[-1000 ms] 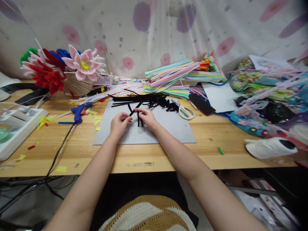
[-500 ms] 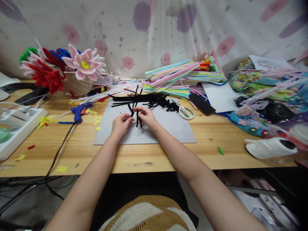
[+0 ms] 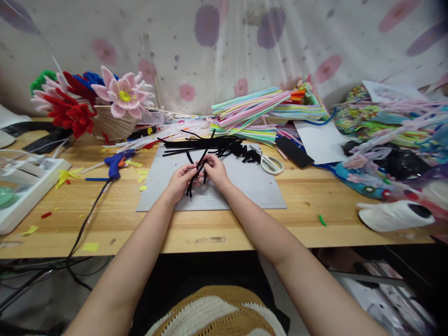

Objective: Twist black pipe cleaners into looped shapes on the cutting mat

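Note:
Over a grey cutting mat (image 3: 245, 186) my left hand (image 3: 179, 181) and my right hand (image 3: 215, 170) meet, both pinched on a bundle of black pipe cleaners (image 3: 196, 176). The bundle runs slanted between my fingers, one end sticking up and back, the other pointing down toward me. Just behind my hands lies a loose heap of more black pipe cleaners (image 3: 210, 144) on the mat's far edge.
White-handled scissors (image 3: 269, 162) lie right of the heap, a blue glue gun (image 3: 115, 163) with its cable on the left. Pipe-cleaner flowers (image 3: 119, 95) stand at back left, pastel pipe cleaner stacks (image 3: 259, 109) behind, a white tray (image 3: 21, 186) far left, craft clutter right.
My hands have turned the black bundle from nearly upright to a slant, its lower end now reaching toward me. Both hands stay together over the mat.

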Demonstrator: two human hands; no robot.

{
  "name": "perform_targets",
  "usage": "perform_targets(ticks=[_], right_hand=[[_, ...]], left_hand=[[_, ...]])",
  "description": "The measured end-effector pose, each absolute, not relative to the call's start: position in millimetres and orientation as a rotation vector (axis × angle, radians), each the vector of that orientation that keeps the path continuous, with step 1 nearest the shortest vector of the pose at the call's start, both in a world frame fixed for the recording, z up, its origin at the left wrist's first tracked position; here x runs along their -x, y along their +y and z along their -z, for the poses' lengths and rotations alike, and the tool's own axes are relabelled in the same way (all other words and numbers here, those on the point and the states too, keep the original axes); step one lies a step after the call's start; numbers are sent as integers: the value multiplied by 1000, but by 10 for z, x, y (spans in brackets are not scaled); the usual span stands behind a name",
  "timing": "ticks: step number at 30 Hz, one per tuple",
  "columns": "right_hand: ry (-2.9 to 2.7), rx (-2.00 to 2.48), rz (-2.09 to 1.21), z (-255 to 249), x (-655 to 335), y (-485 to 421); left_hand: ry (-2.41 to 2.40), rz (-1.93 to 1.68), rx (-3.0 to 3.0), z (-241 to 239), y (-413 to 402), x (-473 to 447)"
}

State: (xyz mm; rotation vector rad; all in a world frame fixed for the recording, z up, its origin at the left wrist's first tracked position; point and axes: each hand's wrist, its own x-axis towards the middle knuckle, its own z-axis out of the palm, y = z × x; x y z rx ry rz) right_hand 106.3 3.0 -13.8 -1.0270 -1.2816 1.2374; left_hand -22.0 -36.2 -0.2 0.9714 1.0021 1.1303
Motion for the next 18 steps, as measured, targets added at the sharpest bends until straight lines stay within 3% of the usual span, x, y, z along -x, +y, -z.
perform_targets(ticks=[12,18], right_hand=[[-1149,1228,-923,39,-1172,162],[-1407,1115,-1008,21,-1099,48]], left_hand=[[1068,-1109,-1105,38,-407,101],[1112,-1170,-1150,84,-363,127]])
